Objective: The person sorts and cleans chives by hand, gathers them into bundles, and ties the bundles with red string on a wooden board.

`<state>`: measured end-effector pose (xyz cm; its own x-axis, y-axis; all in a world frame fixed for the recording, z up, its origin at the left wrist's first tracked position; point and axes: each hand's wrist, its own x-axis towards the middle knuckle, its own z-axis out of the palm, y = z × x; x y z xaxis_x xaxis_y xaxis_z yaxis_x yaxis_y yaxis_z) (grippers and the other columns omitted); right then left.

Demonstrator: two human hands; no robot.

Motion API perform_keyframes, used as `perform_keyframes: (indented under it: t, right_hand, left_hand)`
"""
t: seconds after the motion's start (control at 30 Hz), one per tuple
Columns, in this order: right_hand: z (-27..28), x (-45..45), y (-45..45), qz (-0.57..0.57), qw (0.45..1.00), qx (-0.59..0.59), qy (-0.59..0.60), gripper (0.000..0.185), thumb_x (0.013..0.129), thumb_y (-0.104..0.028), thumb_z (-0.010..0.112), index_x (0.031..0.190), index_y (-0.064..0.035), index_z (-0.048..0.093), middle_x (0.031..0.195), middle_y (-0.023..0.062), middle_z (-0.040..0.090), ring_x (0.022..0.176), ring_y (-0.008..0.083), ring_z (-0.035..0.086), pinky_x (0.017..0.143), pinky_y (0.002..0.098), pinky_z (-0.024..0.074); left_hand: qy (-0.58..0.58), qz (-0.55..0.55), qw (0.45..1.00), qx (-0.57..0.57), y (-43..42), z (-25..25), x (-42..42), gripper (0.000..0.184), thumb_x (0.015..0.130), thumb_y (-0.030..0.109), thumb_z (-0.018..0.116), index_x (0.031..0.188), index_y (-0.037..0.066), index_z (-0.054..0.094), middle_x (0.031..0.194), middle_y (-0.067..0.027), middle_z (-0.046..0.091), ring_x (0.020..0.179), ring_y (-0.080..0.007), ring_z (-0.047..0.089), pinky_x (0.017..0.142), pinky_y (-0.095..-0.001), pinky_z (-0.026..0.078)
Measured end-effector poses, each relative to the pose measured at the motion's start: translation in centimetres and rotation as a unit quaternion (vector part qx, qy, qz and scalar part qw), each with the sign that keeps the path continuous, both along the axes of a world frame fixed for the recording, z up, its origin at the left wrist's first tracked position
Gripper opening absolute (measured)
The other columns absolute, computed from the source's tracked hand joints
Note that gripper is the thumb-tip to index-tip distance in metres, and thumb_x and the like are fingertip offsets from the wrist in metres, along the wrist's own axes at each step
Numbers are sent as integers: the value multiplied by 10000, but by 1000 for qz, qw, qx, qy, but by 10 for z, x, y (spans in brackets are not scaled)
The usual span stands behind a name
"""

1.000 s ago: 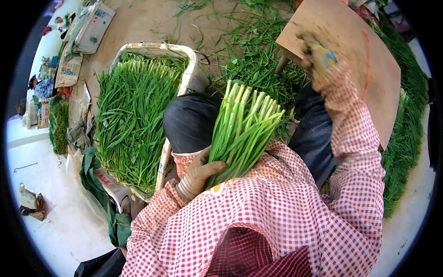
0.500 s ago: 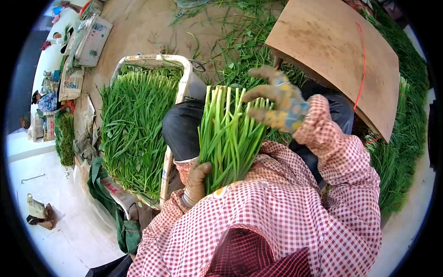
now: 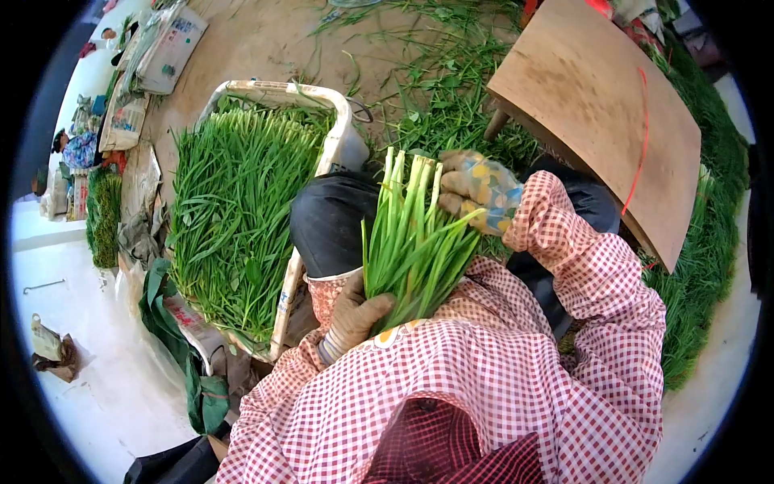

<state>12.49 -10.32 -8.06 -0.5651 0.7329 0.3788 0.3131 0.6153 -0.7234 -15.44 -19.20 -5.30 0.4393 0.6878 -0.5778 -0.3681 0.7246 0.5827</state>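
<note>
A bunch of leafy green stalks [image 3: 415, 234] stands in front of my chest, pale cut ends up and leaves fanning down against my checked smock. My left hand [image 3: 357, 313], in a tan work glove, is closed around its lower left side, thumb across the leaves. On the upper right, my right hand [image 3: 480, 187], in a dirty patterned glove, has its fingers curled in against the pale stalk ends. Its fingertips are partly hidden, so how much they grip is unclear.
A white plastic crate [image 3: 340, 133] packed with similar greens [image 3: 242, 218] stands beside my left knee. To the right is a wooden board [image 3: 597, 105] with a red string [image 3: 642, 133]. Loose greens [image 3: 451, 97] litter the floor ahead, and a long heap of greens [image 3: 705, 282] lies far right.
My right hand has gone from spread fingers to curled fingers against the stalk ends. The bunch looks narrower at the top. My left hand has shifted slightly right and keeps its hold.
</note>
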Motion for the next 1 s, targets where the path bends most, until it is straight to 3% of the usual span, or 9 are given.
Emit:
perform_keyframes:
  t: [0.13, 0.17, 0.3, 0.33, 0.37, 0.47, 0.63, 0.77, 1.0]
  right_hand:
    - [22, 10, 40, -244, 909, -121, -314, 96, 829, -138, 570, 752, -81, 577, 863, 93, 557, 810, 231, 565, 726, 334, 493]
    - [38, 16, 54, -239, 910, -119, -316, 96, 829, -138, 570, 752, -81, 577, 863, 93, 557, 810, 231, 565, 726, 334, 493]
    - [64, 31, 84, -379, 803, -458, -34, 52, 836, -86, 596, 835, -41, 621, 1000, 114, 591, 859, 255, 600, 699, 359, 527]
    - [55, 25, 74, -240, 930, -265, -84, 88, 845, -115, 591, 852, -36, 630, 1054, 130, 584, 878, 266, 602, 729, 365, 523]
    - [49, 19, 61, -83, 987, -54, -125, 125, 854, -144, 587, 870, -32, 639, 1108, 147, 578, 897, 277, 605, 759, 372, 519]
    - [67, -17, 27, -95, 961, -216, -147, 276, 835, -236, 604, 984, -8, 646, 1186, 182, 547, 1076, 302, 543, 913, 400, 447]
    - [53, -28, 3, -128, 957, -170, -199, 488, 782, -357, 641, 1084, 26, 608, 1300, 255, 431, 1207, 395, 424, 1012, 449, 356]
    - [59, -33, -2, -133, 952, -181, -209, 550, 748, -424, 664, 1083, 11, 629, 1302, 240, 435, 1231, 389, 379, 1047, 483, 277]
    - [37, -21, -11, -111, 961, -199, -156, 380, 818, -334, 607, 997, -1, 643, 1099, 207, 505, 1071, 375, 464, 928, 449, 368]
  left_hand:
    - [50, -16, 997, 59, -3, -8, -5, 585, 738, 0, 705, 1271, 6, 463, 1186, -117, 581, 1060, -210, 568, 937, -363, 457]
    - [97, -32, 992, 79, -4, -9, -6, 600, 733, 14, 716, 1275, 4, 459, 1179, -117, 583, 1051, -203, 569, 933, -353, 457]
    - [189, -60, 974, 114, -1, -1, -1, 600, 717, 53, 726, 1256, -4, 467, 1138, -108, 599, 1011, -184, 578, 908, -332, 459]
    - [199, -60, 971, 114, -1, 2, 1, 560, 716, 51, 706, 1228, -6, 488, 1120, -105, 608, 994, -182, 584, 899, -333, 458]
    - [203, -67, 967, 137, -1, -5, -1, 566, 713, 41, 714, 1228, -8, 483, 1116, -106, 607, 996, -180, 583, 906, -331, 455]
    - [171, -36, 978, 118, -2, -6, 6, 587, 705, 15, 718, 1236, -6, 470, 1115, -103, 604, 1001, -178, 580, 915, -332, 449]
    - [192, -46, 973, 122, 2, 4, 10, 614, 696, -10, 724, 1247, -2, 453, 1118, -101, 600, 1006, -176, 578, 923, -339, 445]
    - [194, -63, 967, 151, -1, 1, 11, 597, 718, 39, 731, 1248, 9, 456, 1133, -84, 588, 1021, -156, 565, 913, -306, 453]
    - [172, -75, 971, 147, 2, 0, 9, 682, 679, 21, 762, 1278, 17, 436, 1164, -79, 574, 1059, -174, 545, 953, -338, 421]
